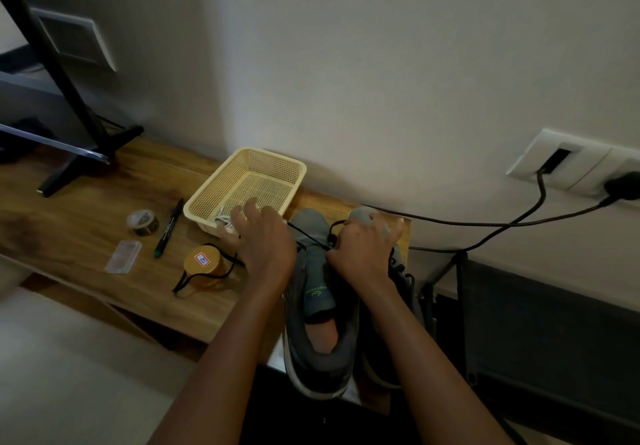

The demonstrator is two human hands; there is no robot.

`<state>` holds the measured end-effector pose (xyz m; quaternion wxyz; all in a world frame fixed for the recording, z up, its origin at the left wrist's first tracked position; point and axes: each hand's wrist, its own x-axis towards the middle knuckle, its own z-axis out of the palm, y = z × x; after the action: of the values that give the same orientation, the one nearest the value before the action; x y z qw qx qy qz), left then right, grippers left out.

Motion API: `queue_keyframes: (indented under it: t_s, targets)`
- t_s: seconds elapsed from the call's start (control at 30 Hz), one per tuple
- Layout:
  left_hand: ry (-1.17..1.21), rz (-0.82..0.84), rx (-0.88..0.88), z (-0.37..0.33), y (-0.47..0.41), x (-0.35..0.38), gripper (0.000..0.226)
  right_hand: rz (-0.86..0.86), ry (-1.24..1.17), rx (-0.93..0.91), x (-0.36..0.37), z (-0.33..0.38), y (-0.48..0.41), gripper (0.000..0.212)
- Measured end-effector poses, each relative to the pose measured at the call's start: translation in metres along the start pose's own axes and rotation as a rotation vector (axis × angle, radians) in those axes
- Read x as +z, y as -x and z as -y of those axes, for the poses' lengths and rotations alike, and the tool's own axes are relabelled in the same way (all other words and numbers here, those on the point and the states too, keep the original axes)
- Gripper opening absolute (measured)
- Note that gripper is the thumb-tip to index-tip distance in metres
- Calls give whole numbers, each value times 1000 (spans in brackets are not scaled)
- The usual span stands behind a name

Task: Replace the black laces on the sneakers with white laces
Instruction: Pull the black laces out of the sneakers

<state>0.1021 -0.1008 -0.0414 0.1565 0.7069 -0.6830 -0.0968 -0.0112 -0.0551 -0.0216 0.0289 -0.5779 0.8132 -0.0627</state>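
Observation:
Two grey sneakers stand side by side at the table's right end. The left sneaker (313, 301) has its tongue bare. My right hand (363, 252) grips the front of the right sneaker (403, 266), with my fingers curled over its toe. A black lace (306, 236) stretches from the sneakers towards my left hand (265, 242) and runs on to a loose black loop (194, 280) round a jar. My left hand lies with fingers spread over the near rim of the cream basket (277, 160), above a white lace (223, 222). Whether it touches that lace is hidden.
On the wooden table (86, 223) lie a yellow jar (202, 264), a black marker (168, 228), a tape roll (142, 223) and a small clear packet (123, 257). A monitor stand (79, 153) is at the far left. Black cables (502, 226) run from a wall socket (571, 164) at the right.

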Motion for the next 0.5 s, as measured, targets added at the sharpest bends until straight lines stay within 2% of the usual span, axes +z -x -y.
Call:
queue_keyframes:
  t_s: [0.1,0.23,0.33,0.5]
  targets:
    - [89,-59,-78,8,-1,-1,23,6,-13,-50,1,3,-1,15]
    - [239,-56,86,-2,1,-5,20,12,-4,-88,1,4,-3,15]
    - [162,59,228,-13,9,-5,16,19,-1,-85,0,3,-2,17]
    - [17,225,178,-13,9,-2,15,24,-2,-87,-1,3,-2,20]
